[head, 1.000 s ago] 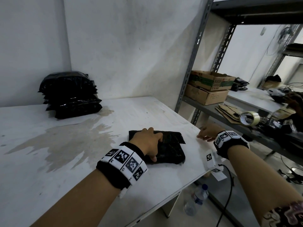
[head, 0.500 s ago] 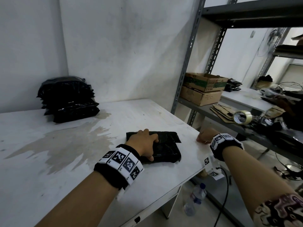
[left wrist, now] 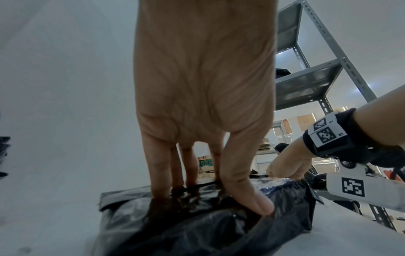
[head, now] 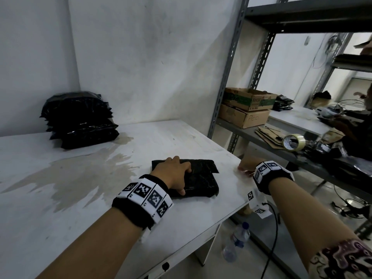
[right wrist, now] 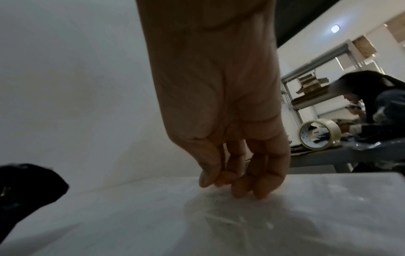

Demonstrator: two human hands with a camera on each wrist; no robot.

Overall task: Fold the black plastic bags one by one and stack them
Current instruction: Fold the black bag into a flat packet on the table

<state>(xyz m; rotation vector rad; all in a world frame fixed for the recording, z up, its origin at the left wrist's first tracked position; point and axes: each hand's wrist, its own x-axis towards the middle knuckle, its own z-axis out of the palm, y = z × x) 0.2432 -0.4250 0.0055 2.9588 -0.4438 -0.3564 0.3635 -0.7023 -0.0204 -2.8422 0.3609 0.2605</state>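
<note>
A folded black plastic bag lies near the right front corner of the white table. My left hand grips it, fingers pressed on top and thumb curled at its near edge. My right hand is to the right of the bag, apart from it. Its loosely curled fingertips touch the table at the right edge and it holds nothing. A stack of folded black bags stands at the back left against the wall.
A grey metal shelf rack stands just right of the table with cardboard boxes and a tape roll. A water bottle and a cable lie on the floor. Another person works at the far right. A stain marks the tabletop.
The left hand keeps its hold on the folded bag and the right hand stays at the table edge. Only the head view has shifted slightly.
</note>
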